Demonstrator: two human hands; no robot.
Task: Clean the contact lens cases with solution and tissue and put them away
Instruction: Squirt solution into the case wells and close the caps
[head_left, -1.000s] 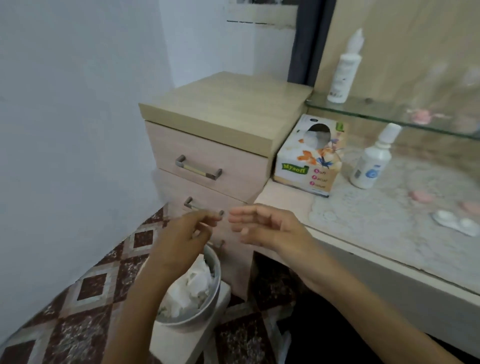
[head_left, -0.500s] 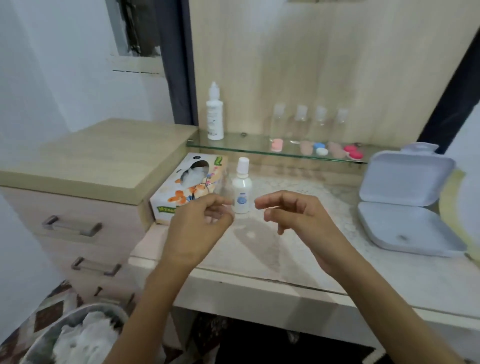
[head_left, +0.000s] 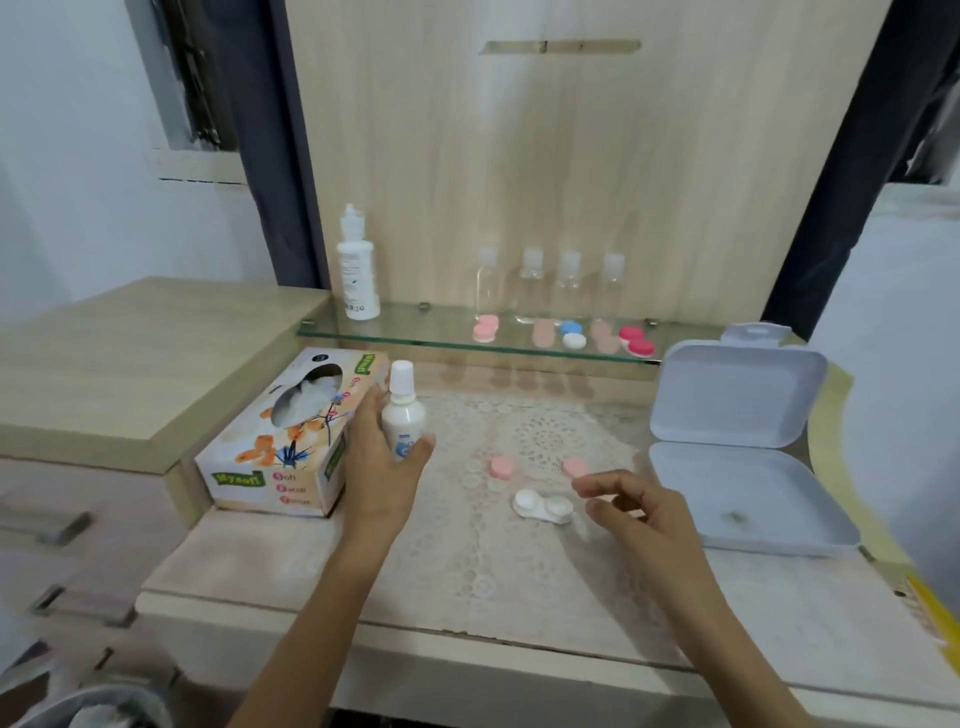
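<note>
Two hands are over the surface (head_left: 260, 561), whose middle is covered by a lace mat (head_left: 467, 551). The left hand (head_left: 379, 467) grips the solution bottle (head_left: 402, 415) round its body, thumb on one side and fingers on the other. The bottle is upright with its cap on, toward the back-left corner and just beside the tissue box (head_left: 291, 447). The right hand (head_left: 639, 514) holds nothing; its fingers are loosely curled just right of the white lens case (head_left: 543, 506), and whether a fingertip touches the case cannot be told. That case lies uncapped about midway between the back and front edges. Two pink caps (head_left: 501, 466) lie apart from each other just behind it, toward the back edge. The tissue box sits along the left edge against the drawer unit (head_left: 130, 374), with tissue showing in its slot. A hinged box (head_left: 727, 467) stands open at the right edge, its lid leaning back. A broad strip of bare mat runs from the case to the front edge; the gap between the case and the hinged box is narrow and taken up by the right hand. Above the back edge a glass shelf (head_left: 415, 340) carries a tall bottle (head_left: 357, 270), four clear bottles (head_left: 532, 283) and several closed lens cases (head_left: 638, 340) near its rim
</note>
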